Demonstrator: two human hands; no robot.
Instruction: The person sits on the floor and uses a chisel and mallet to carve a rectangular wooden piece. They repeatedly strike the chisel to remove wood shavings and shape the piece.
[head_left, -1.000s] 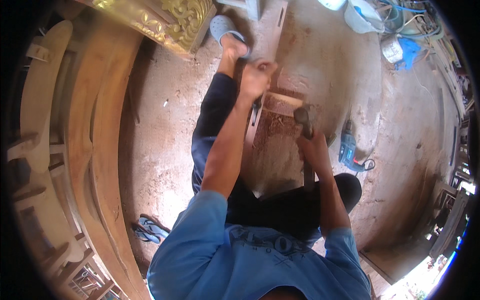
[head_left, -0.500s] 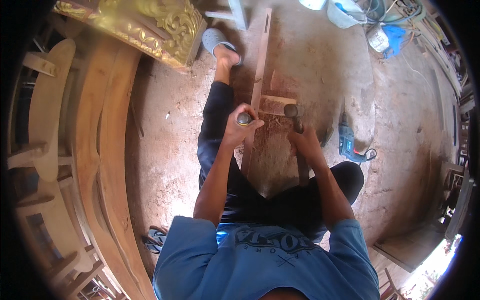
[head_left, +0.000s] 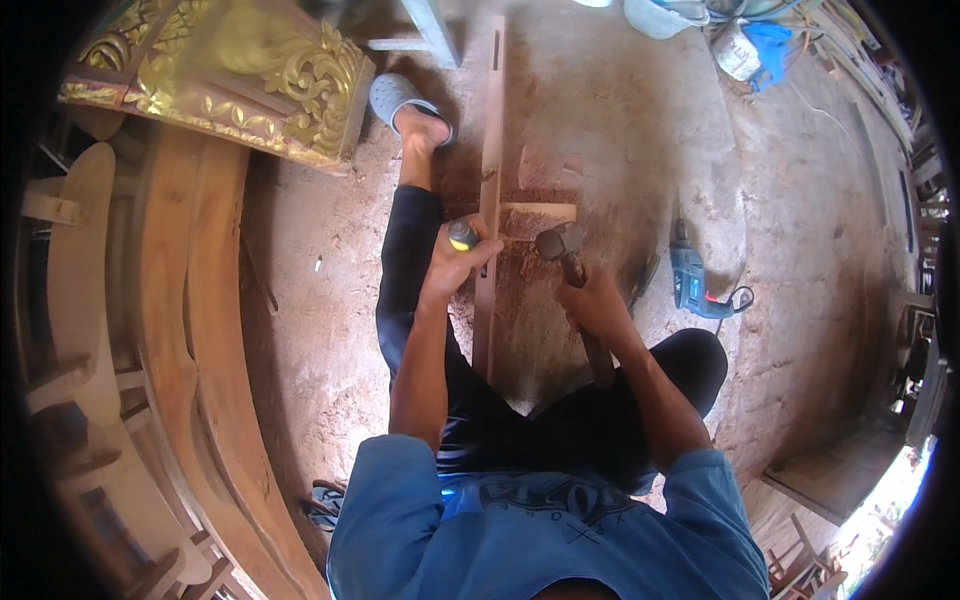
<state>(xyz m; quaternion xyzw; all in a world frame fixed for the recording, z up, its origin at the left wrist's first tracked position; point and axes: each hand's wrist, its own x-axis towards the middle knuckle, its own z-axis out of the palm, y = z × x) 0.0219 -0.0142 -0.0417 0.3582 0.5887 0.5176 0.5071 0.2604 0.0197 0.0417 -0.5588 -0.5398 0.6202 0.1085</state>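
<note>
A long narrow wooden bar [head_left: 490,150] with slots cut through it runs away from me between my legs. My left hand [head_left: 452,268] is closed around a chisel [head_left: 462,236], its dark and yellow handle end facing up beside the bar; the blade is hidden below my hand. In my right hand [head_left: 600,303] is a hammer [head_left: 556,242], gripped by its handle. The hammer's head is just right of the chisel handle, apart from it in the picture. A short wooden piece [head_left: 540,211] lies under or against the bar, among wood shavings.
A corded power drill [head_left: 690,280] lies on the floor to my right. At far left are a gilded carved panel [head_left: 300,90] and long shaped boards [head_left: 215,300]. A bucket [head_left: 665,18] and a white can with blue plastic [head_left: 738,52] are at the far right. My sandalled foot [head_left: 405,105] is beside the bar.
The view has shifted and turned slightly. The hammer's head has tilted left and come a little lower in the picture. Both hands keep their holds.
</note>
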